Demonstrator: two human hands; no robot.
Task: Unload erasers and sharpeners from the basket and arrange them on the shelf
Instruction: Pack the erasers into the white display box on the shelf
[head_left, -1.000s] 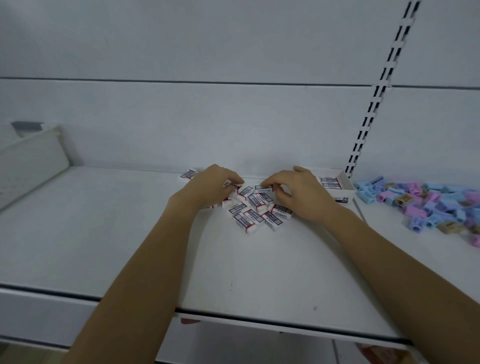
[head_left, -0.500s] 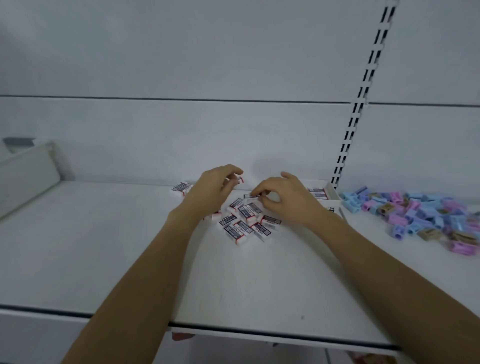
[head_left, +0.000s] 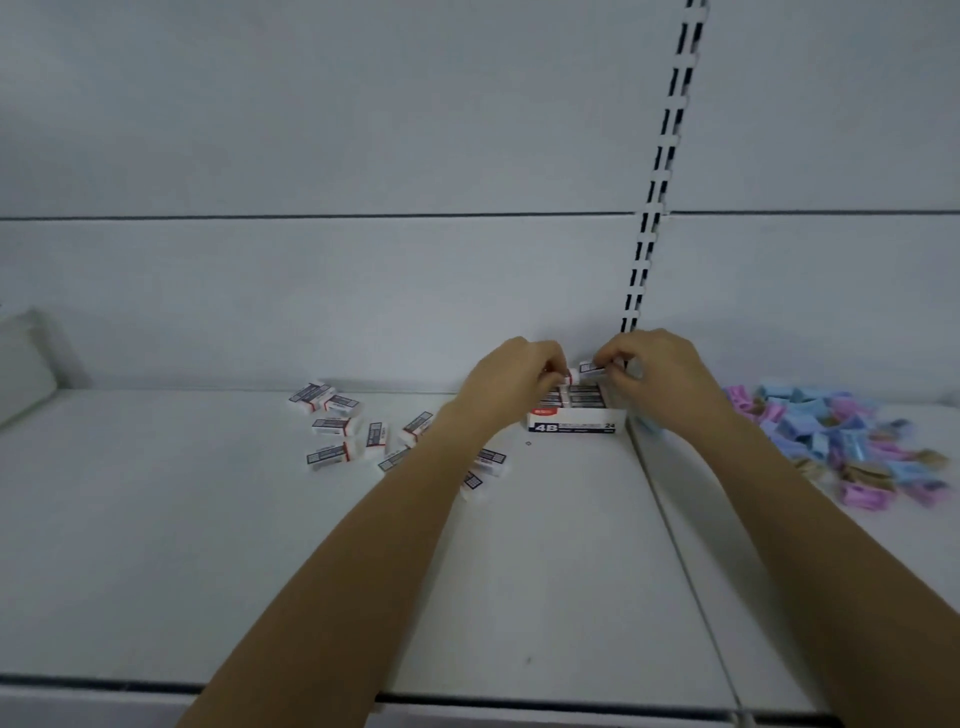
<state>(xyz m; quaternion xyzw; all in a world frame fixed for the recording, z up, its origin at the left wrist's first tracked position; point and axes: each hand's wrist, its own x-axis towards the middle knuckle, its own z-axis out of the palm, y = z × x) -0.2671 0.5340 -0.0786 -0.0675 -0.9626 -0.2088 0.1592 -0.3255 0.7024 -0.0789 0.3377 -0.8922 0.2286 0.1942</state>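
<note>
**Where the hands meet: above the 4B eraser box**

While both bare forearms reach across the shelf (head_left: 208, 545), the hands come together right over the eraser box (head_left: 571, 427), a low open cardboard carton printed "4B" and "24" on its front wall. The right hand (head_left: 660, 374) pinches one eraser (head_left: 589, 368), a small white block in a barcoded paper sleeve, between thumb and curled fingertips just above the box's back edge. The left hand (head_left: 511, 384) has its fingers curled down at that eraser's left end (whether they actually grip it, I cannot tell). Sleeved blocks already lie in flat rows inside the box.

Left of the box, loose erasers (head_left: 337, 426) are scattered at odd angles on the smooth white surface. Right of the box, beyond a seam in the shelf, sits a heap of sharpeners (head_left: 831, 441), small chunky plastic pieces in blue, pink and tan. Behind the box rises a slotted upright (head_left: 660, 182).
</note>
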